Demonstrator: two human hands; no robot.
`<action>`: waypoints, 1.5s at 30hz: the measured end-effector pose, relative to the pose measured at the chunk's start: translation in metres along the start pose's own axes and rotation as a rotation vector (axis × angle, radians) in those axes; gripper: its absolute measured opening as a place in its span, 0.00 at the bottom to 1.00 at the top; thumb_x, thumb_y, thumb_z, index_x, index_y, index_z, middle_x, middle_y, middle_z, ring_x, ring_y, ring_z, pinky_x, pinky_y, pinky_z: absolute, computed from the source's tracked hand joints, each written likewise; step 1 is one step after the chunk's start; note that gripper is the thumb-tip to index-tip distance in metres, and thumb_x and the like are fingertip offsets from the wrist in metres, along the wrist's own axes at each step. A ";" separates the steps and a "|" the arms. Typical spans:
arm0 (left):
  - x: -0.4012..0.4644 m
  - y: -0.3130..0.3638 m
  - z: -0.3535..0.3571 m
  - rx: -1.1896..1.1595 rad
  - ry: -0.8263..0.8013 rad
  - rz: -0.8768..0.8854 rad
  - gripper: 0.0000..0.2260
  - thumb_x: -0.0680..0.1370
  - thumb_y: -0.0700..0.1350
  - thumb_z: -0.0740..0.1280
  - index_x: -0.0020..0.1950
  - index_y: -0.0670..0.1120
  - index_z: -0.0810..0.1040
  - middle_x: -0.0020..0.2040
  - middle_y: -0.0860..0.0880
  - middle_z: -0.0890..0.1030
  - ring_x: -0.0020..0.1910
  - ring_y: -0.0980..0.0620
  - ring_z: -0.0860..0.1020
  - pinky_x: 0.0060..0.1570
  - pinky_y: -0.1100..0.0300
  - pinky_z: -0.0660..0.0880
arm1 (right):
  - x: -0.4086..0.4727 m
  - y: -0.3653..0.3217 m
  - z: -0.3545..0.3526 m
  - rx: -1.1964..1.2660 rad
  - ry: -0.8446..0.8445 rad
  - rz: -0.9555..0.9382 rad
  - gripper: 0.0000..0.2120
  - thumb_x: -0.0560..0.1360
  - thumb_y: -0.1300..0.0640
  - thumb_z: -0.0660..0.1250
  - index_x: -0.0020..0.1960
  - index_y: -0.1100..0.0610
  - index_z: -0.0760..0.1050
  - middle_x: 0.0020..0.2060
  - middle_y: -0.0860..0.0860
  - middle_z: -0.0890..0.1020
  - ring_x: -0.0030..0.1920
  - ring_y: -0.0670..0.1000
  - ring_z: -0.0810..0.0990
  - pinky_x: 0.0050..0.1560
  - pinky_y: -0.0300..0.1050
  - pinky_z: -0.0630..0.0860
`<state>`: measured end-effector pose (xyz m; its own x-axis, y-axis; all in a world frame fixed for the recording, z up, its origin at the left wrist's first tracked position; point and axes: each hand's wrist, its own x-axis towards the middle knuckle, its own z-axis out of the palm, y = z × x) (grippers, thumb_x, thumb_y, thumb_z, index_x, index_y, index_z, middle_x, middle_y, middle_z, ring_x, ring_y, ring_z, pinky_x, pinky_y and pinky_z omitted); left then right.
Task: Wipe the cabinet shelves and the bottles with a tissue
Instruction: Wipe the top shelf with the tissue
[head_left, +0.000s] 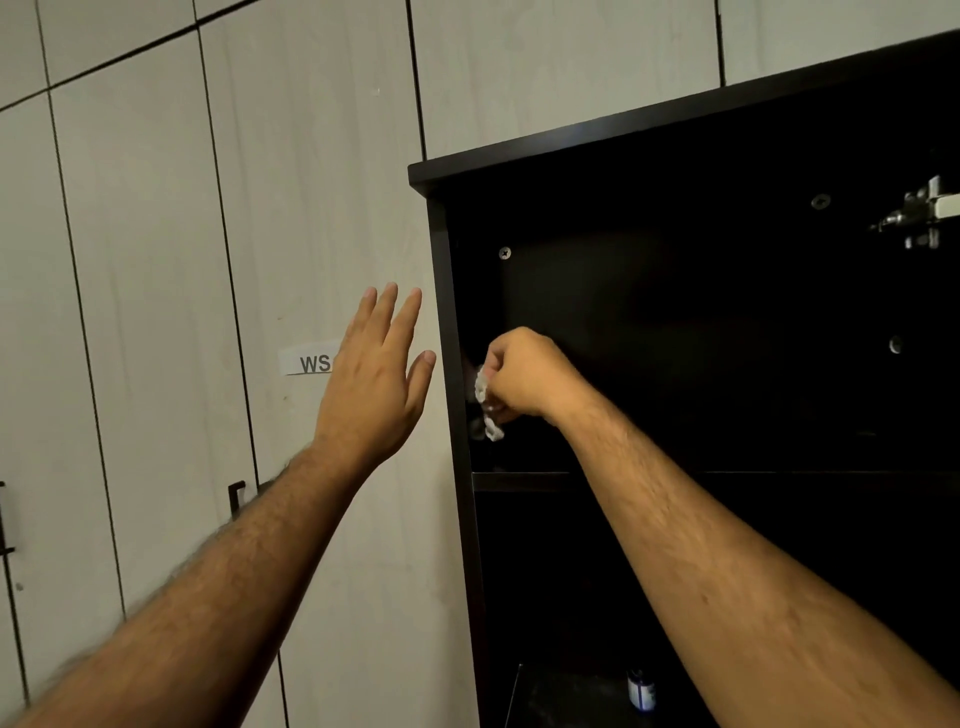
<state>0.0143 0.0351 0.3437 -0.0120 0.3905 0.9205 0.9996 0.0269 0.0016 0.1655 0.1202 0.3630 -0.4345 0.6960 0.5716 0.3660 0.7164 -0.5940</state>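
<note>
White tissue (488, 402), crumpled, bunched in right hand (524, 374); fingers curled tight round it, held inside upper compartment of dark cabinet (675, 130), near its left wall, just above shelf (519, 480). Whether tissue touches wall: can't tell, too dark. Left hand (371, 384) flat, fingers straight, holding nothing, raised by pale wall panel (156, 260) left of cabinet. Tissue likely v. light, soft, tears easily; best kept wadded in fist. Small bottle (640, 691) low, lower compartment.

Left of my right hand (524, 376) the cabinet side panel (451, 322) blocks me; right of it the compartment lies open, a shelf (519, 480) below my wrist.
</note>
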 end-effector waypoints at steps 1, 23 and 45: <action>0.002 0.001 0.000 -0.004 0.000 -0.002 0.27 0.83 0.52 0.57 0.79 0.51 0.52 0.80 0.48 0.53 0.79 0.50 0.48 0.72 0.53 0.49 | -0.002 -0.005 -0.006 0.113 -0.040 -0.023 0.08 0.73 0.71 0.66 0.38 0.61 0.76 0.37 0.56 0.81 0.38 0.56 0.84 0.41 0.50 0.83; 0.016 0.003 -0.003 0.021 0.005 0.018 0.32 0.80 0.52 0.62 0.79 0.52 0.49 0.80 0.50 0.51 0.79 0.51 0.46 0.72 0.53 0.48 | 0.016 -0.038 -0.033 0.587 0.093 -0.302 0.07 0.73 0.69 0.69 0.45 0.58 0.80 0.42 0.53 0.83 0.44 0.50 0.83 0.43 0.43 0.82; 0.015 0.002 -0.005 0.038 -0.011 0.038 0.32 0.80 0.55 0.61 0.79 0.52 0.50 0.80 0.50 0.51 0.79 0.51 0.46 0.73 0.52 0.48 | 0.039 -0.063 -0.029 0.459 0.477 -0.377 0.16 0.78 0.70 0.59 0.60 0.61 0.80 0.54 0.51 0.83 0.55 0.43 0.79 0.57 0.31 0.74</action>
<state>0.0163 0.0363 0.3597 0.0254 0.4019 0.9153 0.9977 0.0471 -0.0483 0.1493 0.1032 0.4392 -0.0213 0.4290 0.9031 -0.1614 0.8899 -0.4266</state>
